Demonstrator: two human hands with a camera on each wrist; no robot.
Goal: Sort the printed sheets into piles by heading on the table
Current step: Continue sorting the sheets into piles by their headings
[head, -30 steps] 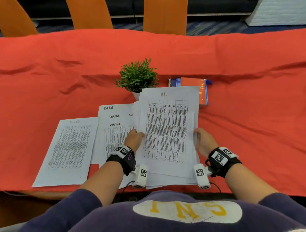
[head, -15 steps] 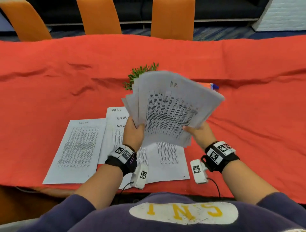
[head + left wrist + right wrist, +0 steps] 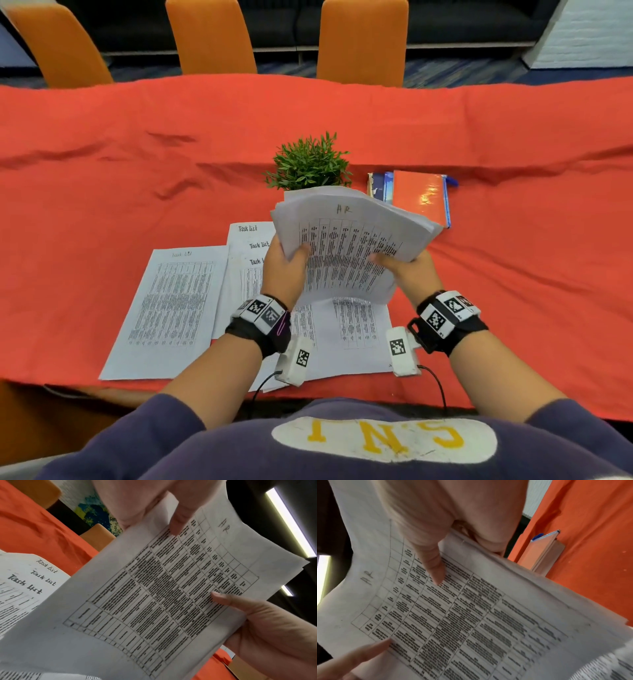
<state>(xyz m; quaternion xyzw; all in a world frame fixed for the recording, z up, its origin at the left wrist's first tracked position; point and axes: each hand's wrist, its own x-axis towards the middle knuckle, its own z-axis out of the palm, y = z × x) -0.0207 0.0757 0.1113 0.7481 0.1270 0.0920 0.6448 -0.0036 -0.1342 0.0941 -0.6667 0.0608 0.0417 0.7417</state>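
A stack of printed sheets with "AR" handwritten on top is held up above the table by both hands. My left hand grips its left edge, thumb on top. My right hand grips the right edge, thumb on the print. The left wrist view shows the stack with both thumbs on it; so does the stack in the right wrist view. On the table lie a single "Task list" sheet, a fanned pile of "Task list" sheets, and another printed sheet under my hands.
A red cloth covers the table. A small green plant stands behind the held stack, and an orange book on blue ones lies to its right. Three orange chairs stand across the table.
Both hands lifted the stack off the table a second ago, leaving one sheet lying under it. Since half a second ago the stack has come lower and flatter, and the plant shows again.
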